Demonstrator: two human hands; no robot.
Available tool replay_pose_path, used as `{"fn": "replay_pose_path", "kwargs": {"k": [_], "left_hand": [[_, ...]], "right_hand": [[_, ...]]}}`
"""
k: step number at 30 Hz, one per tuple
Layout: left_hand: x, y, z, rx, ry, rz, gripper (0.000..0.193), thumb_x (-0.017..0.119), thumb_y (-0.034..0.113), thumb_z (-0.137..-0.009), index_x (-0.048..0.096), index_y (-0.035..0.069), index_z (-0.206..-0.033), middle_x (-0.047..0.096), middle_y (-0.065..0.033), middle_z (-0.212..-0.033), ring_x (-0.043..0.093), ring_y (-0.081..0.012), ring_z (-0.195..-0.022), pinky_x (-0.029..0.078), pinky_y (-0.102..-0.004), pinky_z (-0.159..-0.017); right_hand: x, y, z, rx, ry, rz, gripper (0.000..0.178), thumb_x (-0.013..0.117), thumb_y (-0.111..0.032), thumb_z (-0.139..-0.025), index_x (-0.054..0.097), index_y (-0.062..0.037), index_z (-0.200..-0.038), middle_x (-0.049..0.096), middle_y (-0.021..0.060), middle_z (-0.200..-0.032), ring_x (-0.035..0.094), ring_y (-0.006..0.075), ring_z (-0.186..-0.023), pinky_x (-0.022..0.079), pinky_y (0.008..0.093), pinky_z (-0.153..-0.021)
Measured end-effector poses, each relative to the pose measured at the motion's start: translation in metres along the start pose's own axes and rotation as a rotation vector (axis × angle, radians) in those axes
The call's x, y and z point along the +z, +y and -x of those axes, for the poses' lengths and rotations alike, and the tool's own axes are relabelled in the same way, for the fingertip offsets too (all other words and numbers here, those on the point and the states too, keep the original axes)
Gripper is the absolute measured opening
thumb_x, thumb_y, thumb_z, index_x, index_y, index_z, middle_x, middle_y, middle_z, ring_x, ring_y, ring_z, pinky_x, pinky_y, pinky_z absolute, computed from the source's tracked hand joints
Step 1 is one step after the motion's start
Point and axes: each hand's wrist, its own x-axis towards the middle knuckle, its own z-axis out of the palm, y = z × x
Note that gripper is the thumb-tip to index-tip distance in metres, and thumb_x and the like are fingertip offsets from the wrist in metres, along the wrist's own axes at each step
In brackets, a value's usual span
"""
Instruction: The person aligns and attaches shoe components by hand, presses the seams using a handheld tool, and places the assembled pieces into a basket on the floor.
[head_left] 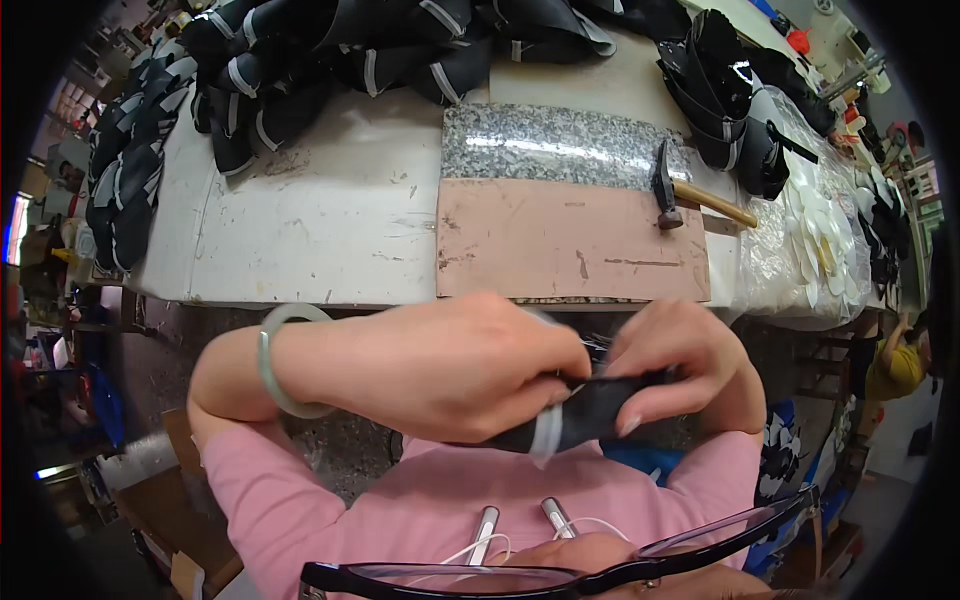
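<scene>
Seen from above, a person in pink sleeves holds a black shoe piece point(590, 410) with a pale stripe in front of the chest, below the near edge of a white worktable point(320, 220). The left hand point(450, 365), a pale green bangle point(278, 362) on its wrist, is closed over the piece from nine o'clock, fingers curled round its left end. The right hand point(680, 365) pinches the other end from three o'clock, thumb under and fingers on top, so the piece spans the two hands, probably to keep it taut while it is worked. Both hands are clamped on it and nearly touch each other. On the table at twelve o'clock lies a granite slab point(560, 145) with a pinkish board point(560, 240) over its near half, likely a hard base for pounding. A hammer point(690, 195) rests at one o'clock. More black pieces point(330, 60) are heaped along the far edge.
</scene>
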Motion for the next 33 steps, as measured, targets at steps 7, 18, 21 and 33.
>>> {"fn": "replay_pose_path", "kwargs": {"k": [7,18,21,33], "left_hand": [[-0.001,-0.105,-0.046,-0.328,-0.038,-0.291,0.025,0.056,0.015,-0.083,0.065,0.001,-0.102,0.067,-0.0193,-0.089,0.064,-0.0322,-0.085,0.049,-0.0375,-0.076],[-0.004,-0.159,-0.073,-0.507,-0.147,0.126,0.033,0.071,0.021,-0.081,0.066,0.002,-0.107,0.068,-0.0080,-0.092,0.061,-0.0142,-0.088,0.048,-0.0286,-0.080],[0.003,-0.156,-0.074,-0.435,-0.117,-0.044,0.035,0.072,0.020,-0.079,0.065,0.004,-0.109,0.068,-0.0098,-0.090,0.064,-0.0191,-0.085,0.049,-0.0317,-0.078],[-0.014,-0.039,-0.011,-0.102,0.812,-0.007,0.032,0.059,0.029,-0.091,0.064,-0.002,-0.087,0.064,-0.0085,-0.070,0.060,-0.0125,-0.060,0.046,-0.0242,-0.056]], "right_hand": [[0.008,0.062,-0.005,0.691,0.469,0.238,0.026,0.069,-0.023,-0.080,0.067,-0.0006,-0.094,0.066,0.0145,-0.075,0.063,0.0195,-0.070,0.049,0.0317,-0.065],[-0.029,0.104,-0.001,0.841,0.324,-0.138,0.032,0.075,-0.021,-0.078,0.068,0.0008,-0.099,0.067,0.0040,-0.076,0.059,0.0059,-0.066,0.046,0.0228,-0.059],[-0.033,0.097,-0.005,0.857,0.297,-0.164,0.036,0.076,-0.023,-0.079,0.067,0.0015,-0.103,0.068,0.0045,-0.081,0.059,0.0061,-0.070,0.047,0.0218,-0.062],[-0.008,0.056,-0.030,0.257,0.846,-0.292,0.024,0.068,-0.016,-0.086,0.063,0.0027,-0.100,0.064,-0.0002,-0.085,0.056,0.0052,-0.075,0.047,0.0216,-0.066]]}}
